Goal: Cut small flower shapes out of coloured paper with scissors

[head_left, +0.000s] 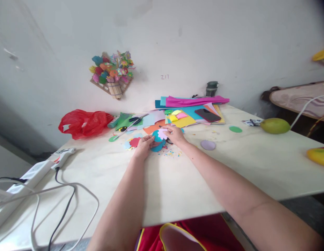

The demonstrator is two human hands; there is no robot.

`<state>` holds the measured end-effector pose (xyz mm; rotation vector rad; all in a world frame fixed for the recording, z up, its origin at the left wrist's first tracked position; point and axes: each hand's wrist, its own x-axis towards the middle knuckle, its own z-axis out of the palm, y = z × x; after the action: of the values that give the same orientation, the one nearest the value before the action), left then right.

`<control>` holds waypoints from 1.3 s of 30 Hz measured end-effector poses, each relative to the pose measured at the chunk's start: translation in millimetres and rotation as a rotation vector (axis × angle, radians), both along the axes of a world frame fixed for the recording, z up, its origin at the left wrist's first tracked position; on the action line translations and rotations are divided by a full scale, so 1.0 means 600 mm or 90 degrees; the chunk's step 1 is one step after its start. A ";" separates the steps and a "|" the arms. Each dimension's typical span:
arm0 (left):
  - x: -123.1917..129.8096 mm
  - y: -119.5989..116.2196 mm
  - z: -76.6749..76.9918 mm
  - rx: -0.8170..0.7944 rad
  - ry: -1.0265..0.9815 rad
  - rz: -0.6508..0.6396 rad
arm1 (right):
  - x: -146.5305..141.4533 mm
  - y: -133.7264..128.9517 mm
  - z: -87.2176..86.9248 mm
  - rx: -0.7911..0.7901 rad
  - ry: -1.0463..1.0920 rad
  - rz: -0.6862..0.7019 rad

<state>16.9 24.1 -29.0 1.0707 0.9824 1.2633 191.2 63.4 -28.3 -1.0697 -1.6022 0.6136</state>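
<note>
Mid-frame, the left hand [144, 145] grasps blue paper [156, 134], the right hand [176, 136] a lilac flower [162, 134] (thin, apparently); pinching too hard could crease it.

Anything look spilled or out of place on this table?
Tiny paper scraps lie scattered near the left hand and right hand, like spilled clippings. Also a bit odd: a green fruit and a yellow fruit share the table with craft paper.
</note>
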 end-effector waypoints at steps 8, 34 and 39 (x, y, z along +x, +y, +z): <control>-0.001 0.005 -0.007 0.008 0.013 -0.009 | -0.005 0.016 -0.006 -0.099 0.153 -0.006; -0.001 0.004 0.000 0.017 0.088 -0.086 | -0.015 -0.015 0.009 -0.288 0.335 0.054; 0.001 0.008 0.002 -0.020 0.069 -0.083 | -0.016 -0.019 0.013 -0.293 0.328 0.042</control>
<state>17.6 28.6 -27.8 1.1692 0.9945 1.0896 181.3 52.3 -20.7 -1.0722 -1.0706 1.2334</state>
